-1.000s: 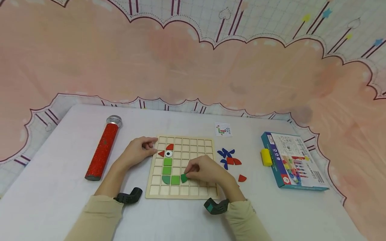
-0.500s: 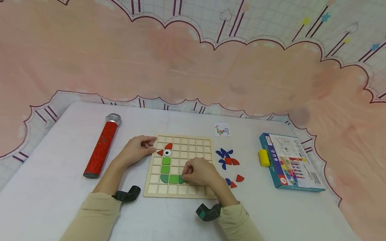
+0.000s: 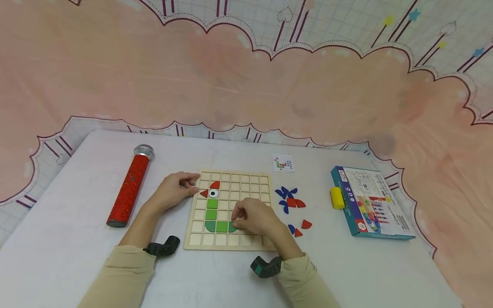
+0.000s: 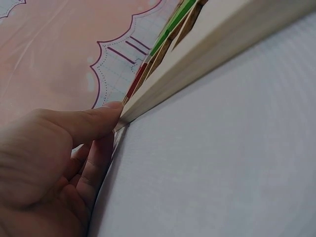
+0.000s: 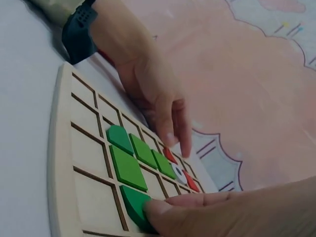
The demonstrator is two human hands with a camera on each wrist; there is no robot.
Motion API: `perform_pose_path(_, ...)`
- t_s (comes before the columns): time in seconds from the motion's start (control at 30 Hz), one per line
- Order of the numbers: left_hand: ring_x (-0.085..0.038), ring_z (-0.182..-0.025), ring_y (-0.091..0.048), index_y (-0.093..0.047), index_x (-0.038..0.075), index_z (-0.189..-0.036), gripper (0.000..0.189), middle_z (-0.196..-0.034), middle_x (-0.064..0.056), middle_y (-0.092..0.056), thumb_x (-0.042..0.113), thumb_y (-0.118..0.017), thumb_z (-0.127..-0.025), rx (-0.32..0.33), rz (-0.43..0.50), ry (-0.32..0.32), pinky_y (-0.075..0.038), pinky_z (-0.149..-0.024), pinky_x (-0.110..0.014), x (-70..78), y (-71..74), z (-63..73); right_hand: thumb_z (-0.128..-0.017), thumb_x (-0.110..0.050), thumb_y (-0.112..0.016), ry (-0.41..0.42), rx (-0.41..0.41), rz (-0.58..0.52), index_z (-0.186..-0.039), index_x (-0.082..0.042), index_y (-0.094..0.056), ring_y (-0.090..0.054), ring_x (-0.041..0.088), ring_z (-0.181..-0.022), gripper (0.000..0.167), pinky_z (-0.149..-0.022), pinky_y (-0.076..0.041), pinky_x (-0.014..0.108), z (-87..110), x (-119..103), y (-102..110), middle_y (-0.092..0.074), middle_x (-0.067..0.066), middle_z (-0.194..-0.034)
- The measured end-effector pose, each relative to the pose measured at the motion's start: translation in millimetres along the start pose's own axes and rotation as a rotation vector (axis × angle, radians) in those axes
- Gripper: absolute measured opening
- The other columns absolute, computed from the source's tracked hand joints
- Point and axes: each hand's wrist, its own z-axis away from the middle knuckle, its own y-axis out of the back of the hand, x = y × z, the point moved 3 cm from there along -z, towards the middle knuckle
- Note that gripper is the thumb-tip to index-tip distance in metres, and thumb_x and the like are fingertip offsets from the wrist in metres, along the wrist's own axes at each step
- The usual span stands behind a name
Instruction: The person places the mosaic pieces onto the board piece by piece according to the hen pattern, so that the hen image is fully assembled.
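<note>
1. Lying on the left of the white table (image 3: 57, 239), a red microphone (image 3: 128, 188) points its silver head away from the person.
2. Left hand (image 3: 173, 190): thumb and forefinger, spread apart from each other, touch the left edge of the grid board (image 3: 227, 247).
3. The board lies flat between the two hands. Toward its left side, a red quarter-round (image 3: 215, 185) sits above an eye disc (image 3: 213, 193), a red triangle (image 3: 204, 193) is left of the disc, and two light green squares (image 3: 212, 204) run below it.
4. Under those is a rounded dark green piece (image 3: 210, 226), with a third green square (image 3: 221, 226) to its right.
5. Right hand (image 3: 256, 216), well apart from the left, pinches a second dark green piece (image 5: 137, 210) just right of that square; I cannot tell whether it is fully seated.
6. Right of the board lie a picture card (image 3: 283, 163), loose blue pieces (image 3: 283, 207) and red pieces (image 3: 300, 203).
7. At far right, a yellow cylinder (image 3: 337, 198) is just beside a box (image 3: 377, 203).
</note>
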Motion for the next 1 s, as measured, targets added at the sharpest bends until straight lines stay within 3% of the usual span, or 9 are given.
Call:
perform_pose_path(0.2,-0.021,-0.089,-0.050,-0.059,0.005,-0.127,0.043,-0.095,-0.008,-0.058,0.013,-0.068,-0.086,-0.006,0.007,0.005,-0.041,-0.078,-0.032,-1.7,0.5,0.5,-0.078,-0.026,-0.079,0.094,-0.042,-0.092,-0.103,-0.024,-0.067,-0.048,0.014,-0.081,0.028,-0.069,-0.042,0.025,-2.4,22,11,-0.053,-0.001,-0.098)
perform_pose_path(0.27,-0.021,-0.088,-0.050,-0.059,0.005,-0.127,0.042,-0.094,-0.008,-0.058,0.013,-0.068,-0.087,-0.009,0.009,0.007,-0.041,-0.078,-0.032,-1.3,-0.2,1.0,-0.076,-0.027,-0.080,0.080,-0.049,-0.118,-0.110,-0.027,-0.065,-0.047,0.016,-0.087,0.037,-0.070,-0.041,0.027,0.7,36,21,-0.048,0.002,-0.105)
perform_pose_path(0.47,-0.020,-0.088,-0.050,-0.060,0.005,-0.127,0.042,-0.094,-0.008,-0.058,0.014,-0.068,-0.086,-0.009,0.009,-0.003,-0.041,-0.077,-0.032,1.5,1.1,1.3,-0.068,-0.029,-0.085,-0.161,-0.063,-0.068,-0.136,-0.039,-0.044,-0.045,0.025,-0.103,0.080,-0.082,-0.049,0.035,23.8,84,56,-0.033,0.009,-0.125)
perform_pose_path(0.6,-0.021,-0.088,-0.050,-0.060,0.005,-0.126,0.042,-0.096,-0.008,-0.059,0.014,-0.068,-0.086,-0.001,0.000,-0.001,-0.041,-0.078,-0.032,1.8,2.0,-0.6,-0.066,-0.030,-0.086,-0.310,-0.109,0.003,-0.148,-0.039,-0.027,-0.047,0.029,-0.106,0.101,-0.082,-0.052,0.039,36.1,113,68,-0.030,0.016,-0.129)
perform_pose_path(0.77,-0.021,-0.090,-0.050,-0.059,0.006,-0.128,0.043,-0.096,-0.008,-0.058,0.015,-0.068,-0.087,-0.007,-0.006,0.019,-0.041,-0.078,-0.031,2.3,2.6,0.1,-0.067,-0.035,-0.084,-0.359,-0.130,0.089,-0.152,-0.034,-0.017,-0.046,0.033,-0.109,0.108,-0.087,-0.049,0.043,39.0,132,71,-0.032,0.018,-0.126)
perform_pose_path(1.0,-0.021,-0.091,-0.050,-0.059,0.007,-0.128,0.043,-0.096,-0.008,-0.058,0.016,-0.068,-0.087,-0.018,-0.009,0.025,-0.040,-0.079,-0.031,2.4,2.1,0.7,-0.075,-0.032,-0.079,-0.335,-0.025,-0.018,-0.153,-0.031,-0.012,-0.037,0.036,-0.122,0.103,-0.096,-0.045,0.048,34.6,138,69,-0.026,0.021,-0.133)
